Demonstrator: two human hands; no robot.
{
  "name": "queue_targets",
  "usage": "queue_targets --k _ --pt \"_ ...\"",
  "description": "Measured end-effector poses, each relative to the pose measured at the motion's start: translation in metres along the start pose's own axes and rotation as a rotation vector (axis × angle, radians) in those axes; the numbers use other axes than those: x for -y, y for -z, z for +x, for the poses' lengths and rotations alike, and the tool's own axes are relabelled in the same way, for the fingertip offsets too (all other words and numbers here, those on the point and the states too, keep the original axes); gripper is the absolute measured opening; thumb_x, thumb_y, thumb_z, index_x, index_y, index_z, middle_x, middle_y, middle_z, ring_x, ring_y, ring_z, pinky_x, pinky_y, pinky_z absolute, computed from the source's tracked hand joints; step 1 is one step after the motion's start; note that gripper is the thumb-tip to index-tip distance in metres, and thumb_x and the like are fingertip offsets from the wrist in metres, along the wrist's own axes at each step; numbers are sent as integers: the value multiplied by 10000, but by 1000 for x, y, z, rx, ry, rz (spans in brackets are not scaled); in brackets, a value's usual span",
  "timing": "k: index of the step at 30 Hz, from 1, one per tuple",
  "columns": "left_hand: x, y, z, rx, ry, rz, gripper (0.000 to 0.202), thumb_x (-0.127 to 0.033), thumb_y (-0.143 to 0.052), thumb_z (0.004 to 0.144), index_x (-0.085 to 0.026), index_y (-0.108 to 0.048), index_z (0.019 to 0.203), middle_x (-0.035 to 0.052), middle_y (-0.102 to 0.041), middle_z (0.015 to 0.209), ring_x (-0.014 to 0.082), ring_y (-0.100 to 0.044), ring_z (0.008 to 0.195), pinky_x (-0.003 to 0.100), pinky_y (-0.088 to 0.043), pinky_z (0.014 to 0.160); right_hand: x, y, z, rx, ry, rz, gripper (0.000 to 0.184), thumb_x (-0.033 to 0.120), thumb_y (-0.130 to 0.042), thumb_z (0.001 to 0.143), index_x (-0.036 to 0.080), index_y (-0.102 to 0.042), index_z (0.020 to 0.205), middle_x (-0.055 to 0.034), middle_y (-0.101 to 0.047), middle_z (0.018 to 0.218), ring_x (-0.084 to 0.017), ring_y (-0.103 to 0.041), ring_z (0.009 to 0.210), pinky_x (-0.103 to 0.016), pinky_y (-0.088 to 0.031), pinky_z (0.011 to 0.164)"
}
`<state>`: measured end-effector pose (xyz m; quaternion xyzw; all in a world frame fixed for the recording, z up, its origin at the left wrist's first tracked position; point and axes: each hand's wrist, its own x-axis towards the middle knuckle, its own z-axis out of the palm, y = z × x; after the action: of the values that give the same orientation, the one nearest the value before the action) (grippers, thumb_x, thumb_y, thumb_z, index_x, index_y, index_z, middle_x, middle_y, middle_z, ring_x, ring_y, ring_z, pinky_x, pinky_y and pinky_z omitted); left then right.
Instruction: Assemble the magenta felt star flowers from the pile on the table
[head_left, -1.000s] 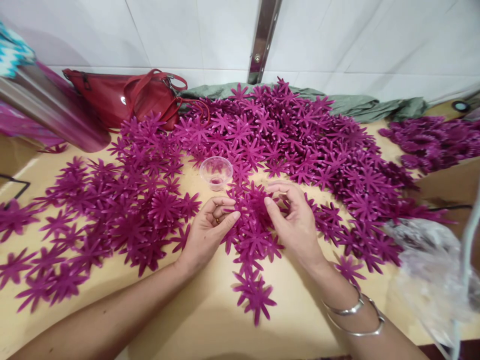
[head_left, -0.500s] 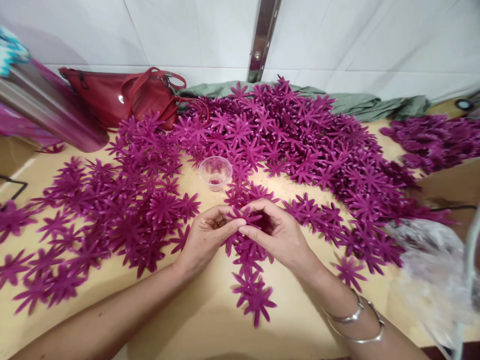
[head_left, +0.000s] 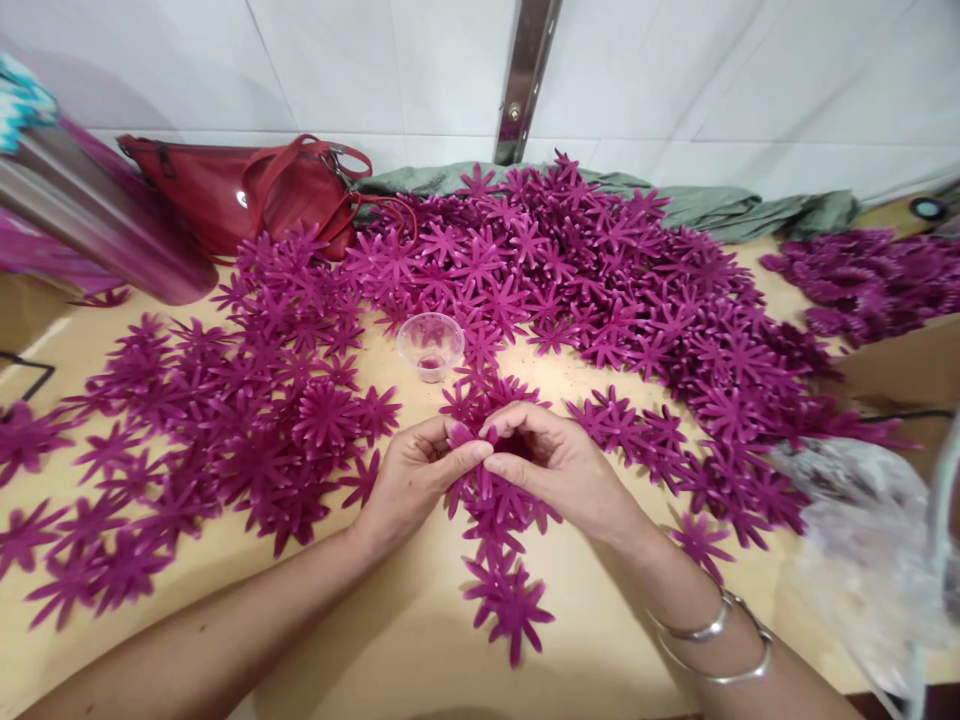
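Observation:
Between my two hands is a purple star-shaped flower piece (head_left: 468, 436), pinched at its petals and partly hidden by my fingers. My left hand (head_left: 424, 462) grips its left side, thumb on top. My right hand (head_left: 551, 462) pinches the right side, its thumb tip almost touching the left one. Under and in front of the hands lies a row of the same purple flower pieces (head_left: 514, 605), overlapping each other. Just beyond my fingers stands a small clear plastic cup (head_left: 431, 345) with a little dark reddish stuff at the bottom.
A large heap of purple flower pieces (head_left: 615, 270) fills the back, with another spread (head_left: 255, 450) at left. A red handbag (head_left: 202, 190) and a shiny cylinder (head_left: 112, 200) stand back left. A clear plastic bag (head_left: 862, 540) lies at right, near a cardboard box (head_left: 900, 375).
The held flower piece was lying flat between my fingertips; its petals now look turned up or folded. My hands have barely shifted, and the row below has moved very slightly.

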<state>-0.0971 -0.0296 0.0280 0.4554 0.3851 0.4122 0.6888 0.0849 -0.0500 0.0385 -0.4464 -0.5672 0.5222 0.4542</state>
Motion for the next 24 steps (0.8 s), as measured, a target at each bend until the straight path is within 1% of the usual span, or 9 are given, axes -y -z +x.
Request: queue_targets --k 3,5,7,10,14,16,18,20,24 --pt "2 1 0 33 3 -21 349 -444 -889 783 -168 -687 712 -24 -656 596 85 -526 490 202 -424 468 -1 1 0 -42 -4 16 130 348 -779 901 243 -704 907 -3 -713 894 -163 -672 837 -319 -577 798" --pt "4 3 1 81 16 -32 307 -434 -859 827 -162 -729 773 14 -728 673 115 -622 566 225 -513 553 -3 1 1 -114 -40 38 154 375 -759 924 239 -690 900 14 -681 821 -146 -635 750 -298 -551 730" --pt "6 4 1 107 23 -50 264 -402 -840 857 -156 -748 827 35 -770 752 126 -675 644 235 -559 638 -4 2 1 -159 -76 66 186 403 -741 941 235 -671 907 31 -645 757 -135 -599 683 -285 -524 678" --pt "7 4 2 108 18 -81 231 -369 -832 874 -159 -737 867 22 -781 783 110 -684 661 207 -551 639 -3 1 1 -136 -78 93 207 426 -727 953 232 -657 940 30 -635 763 -133 -599 683 -281 -518 670" --pt "6 2 1 107 -12 -66 230 -349 -842 868 -154 -719 861 5 -769 760 101 -693 705 198 -557 713 -1 -1 1 -77 -78 97 228 380 -773 914 237 -681 1065 2 -674 888 -148 -644 813 -292 -540 766" --pt "5 2 0 97 -5 -56 244 -362 -841 866 -153 -717 868 2 -762 749 102 -687 696 202 -555 708 -3 0 2 -78 -85 98 202 368 -778 908 235 -691 1034 8 -664 859 -147 -628 794 -290 -525 752" --pt "4 1 0 88 8 -47 256 -373 -841 864 -153 -709 853 2 -759 735 107 -682 678 212 -554 696 -7 3 2 -131 -81 93 165 376 -765 921 237 -686 964 26 -628 794 -138 -580 720 -281 -492 688" --pt "4 1 -1 89 14 -33 264 -377 -832 870 -156 -698 821 3 -757 717 110 -672 651 219 -549 673 -11 8 4 -237 -64 99 165 383 -754 932 244 -667 921 39 -586 758 -131 -523 668 -270 -453 636" --pt "5 2 -1 51 -39 -13 231 -358 -816 890 -170 -701 820 -9 -751 737 96 -656 660 199 -532 668 -17 18 8 -442 18 144 173 357 -767 924 248 -635 897 44 -550 785 -125 -473 678 -250 -412 630"
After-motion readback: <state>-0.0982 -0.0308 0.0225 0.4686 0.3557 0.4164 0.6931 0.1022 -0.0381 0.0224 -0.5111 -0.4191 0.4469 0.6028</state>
